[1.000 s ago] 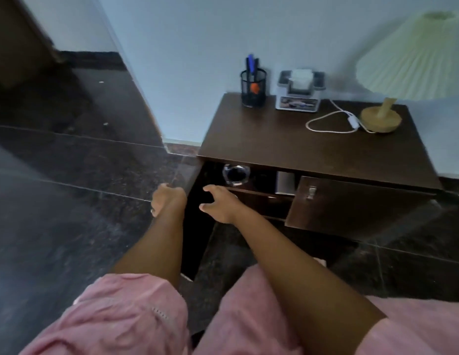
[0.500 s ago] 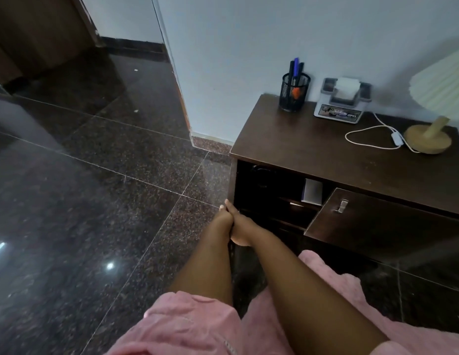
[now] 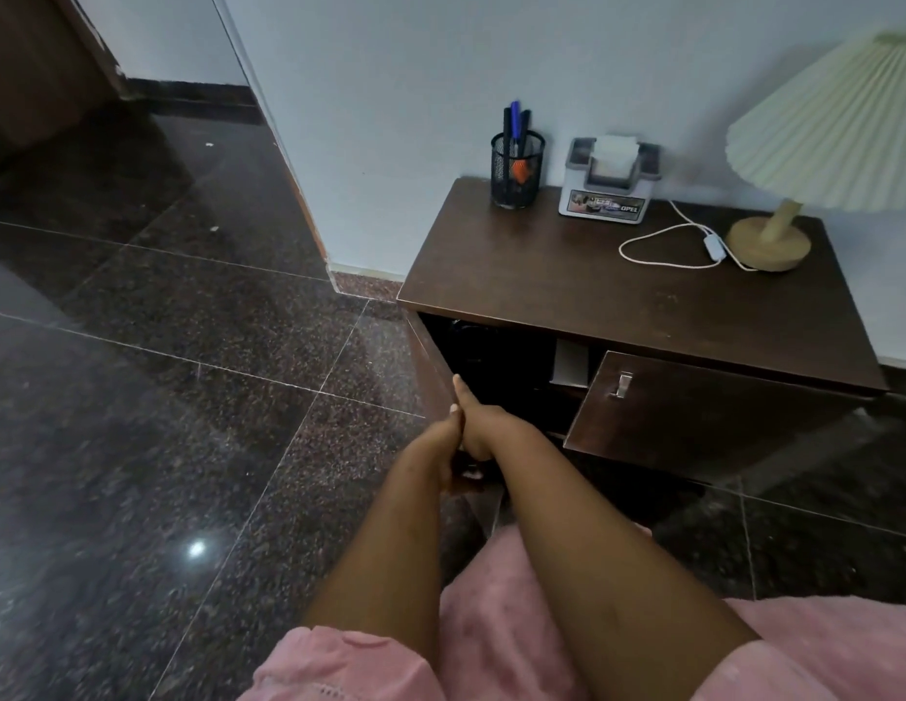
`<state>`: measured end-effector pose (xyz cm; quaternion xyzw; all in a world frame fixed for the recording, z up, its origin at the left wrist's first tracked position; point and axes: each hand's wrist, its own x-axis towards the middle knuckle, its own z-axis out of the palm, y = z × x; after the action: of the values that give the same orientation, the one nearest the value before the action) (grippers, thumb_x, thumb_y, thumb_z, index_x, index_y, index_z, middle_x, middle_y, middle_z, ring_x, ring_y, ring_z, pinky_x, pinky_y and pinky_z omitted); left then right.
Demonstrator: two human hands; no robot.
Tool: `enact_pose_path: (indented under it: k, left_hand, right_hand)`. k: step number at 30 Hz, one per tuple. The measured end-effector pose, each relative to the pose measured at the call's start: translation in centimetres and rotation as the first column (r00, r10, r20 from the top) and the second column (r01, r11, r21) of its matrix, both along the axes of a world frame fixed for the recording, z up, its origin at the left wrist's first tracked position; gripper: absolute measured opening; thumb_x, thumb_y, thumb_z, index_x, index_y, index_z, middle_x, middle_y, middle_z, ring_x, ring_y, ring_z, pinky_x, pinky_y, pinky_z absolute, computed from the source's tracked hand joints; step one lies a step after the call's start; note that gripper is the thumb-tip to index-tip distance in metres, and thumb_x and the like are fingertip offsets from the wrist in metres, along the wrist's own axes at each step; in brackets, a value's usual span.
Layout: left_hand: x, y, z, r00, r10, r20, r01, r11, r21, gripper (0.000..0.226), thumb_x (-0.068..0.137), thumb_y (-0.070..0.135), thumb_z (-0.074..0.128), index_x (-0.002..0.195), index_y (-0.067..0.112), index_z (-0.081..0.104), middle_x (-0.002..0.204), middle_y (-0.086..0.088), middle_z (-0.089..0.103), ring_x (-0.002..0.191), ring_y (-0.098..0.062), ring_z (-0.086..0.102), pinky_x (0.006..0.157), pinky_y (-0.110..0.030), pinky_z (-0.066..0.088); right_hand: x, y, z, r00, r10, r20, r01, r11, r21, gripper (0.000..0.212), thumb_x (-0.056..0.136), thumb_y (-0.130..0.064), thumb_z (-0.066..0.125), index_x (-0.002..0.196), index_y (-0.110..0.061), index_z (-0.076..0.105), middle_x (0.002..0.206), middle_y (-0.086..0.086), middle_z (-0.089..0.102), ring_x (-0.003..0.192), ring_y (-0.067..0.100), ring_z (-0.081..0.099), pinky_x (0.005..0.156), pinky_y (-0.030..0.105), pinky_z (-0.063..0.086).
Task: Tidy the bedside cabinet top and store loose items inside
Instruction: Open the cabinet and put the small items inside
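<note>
Nearest, above pink-clad knees (image 3: 491,624), both forearms reach to the left door (image 3: 431,356) of the bedside cabinet, which stands open and is seen almost edge-on. The left hand (image 3: 438,447) holds that door, thumb and fingertips curled round its edge. The right hand (image 3: 484,430) lies against the inner side with one finger straight up along the edge; its other fingers are hidden, so I cannot tell its grip. Just beyond, a white item (image 3: 571,365) stands in the dark open compartment, and the right door (image 3: 693,417) hangs ajar.

Farther back, the cabinet top (image 3: 567,285) carries only a mesh pen holder (image 3: 516,169), a tissue box (image 3: 610,187), a lamp (image 3: 767,240) and its white cord (image 3: 712,243), all along the wall side.

The likely step is shutting the left door. The risk is a pinch: the right hand sits on the closing side and could be caught against the frame. The ajar right door could also meet the left one.
</note>
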<state>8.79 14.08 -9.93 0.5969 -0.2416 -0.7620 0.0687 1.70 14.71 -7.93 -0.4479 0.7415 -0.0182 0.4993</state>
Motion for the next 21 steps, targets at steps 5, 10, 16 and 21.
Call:
enact_pose_path:
  k: [5,10,16,21]
  left_hand:
    - [-4.3,0.3,0.7,1.0,-0.005,0.013,0.006,0.997,-0.079,0.056,0.099,0.044,0.032,0.129,0.0,0.049,0.124,-0.02,0.058,0.113,-0.032,0.057,0.088,-0.04,0.046]
    - [-8.4,0.5,0.7,0.998,0.026,0.053,-0.017,0.987,-0.162,0.042,0.1,0.019,0.032,0.132,-0.004,0.045,0.136,-0.024,0.049,0.126,-0.036,0.047,0.101,-0.043,0.041]
    - [-11.7,-0.2,1.0,0.985,0.155,0.07,-0.142,0.976,-0.166,0.043,0.101,0.023,0.031,0.133,-0.004,0.042,0.135,-0.021,0.049,0.124,-0.034,0.048,0.096,-0.039,0.042]
    - [-14.1,-1.5,-0.4,0.969,0.207,0.138,-0.181,0.967,-0.179,0.046,0.098,0.035,0.041,0.126,-0.001,0.048,0.113,-0.02,0.059,0.104,-0.032,0.058,0.085,-0.038,0.048]
  right_hand:
    - [-4.2,1.1,-0.8,0.98,-0.18,-0.087,0.172,0.981,-0.092,0.054,0.098,-0.023,0.037,0.148,-0.031,0.019,0.139,0.019,0.04,0.115,0.036,0.05,0.088,0.039,0.044]
    - [-7.4,3.2,-1.9,0.944,-0.081,-0.321,-0.014,0.959,-0.284,0.027,0.09,-0.018,0.046,0.115,-0.009,0.046,0.118,0.019,0.057,0.106,0.035,0.055,0.078,0.037,0.044]
    - [-10.2,5.1,-3.4,0.96,-0.183,-0.212,0.064,0.879,-0.472,0.028,0.086,-0.012,0.055,0.113,-0.01,0.054,0.111,0.015,0.061,0.1,0.032,0.059,0.077,0.037,0.048]
    - [-12.9,5.1,-4.6,0.888,-0.449,0.096,0.437,0.762,-0.478,0.032,0.091,-0.005,0.052,0.122,-0.008,0.057,0.117,0.016,0.063,0.107,0.029,0.059,0.093,0.041,0.049]
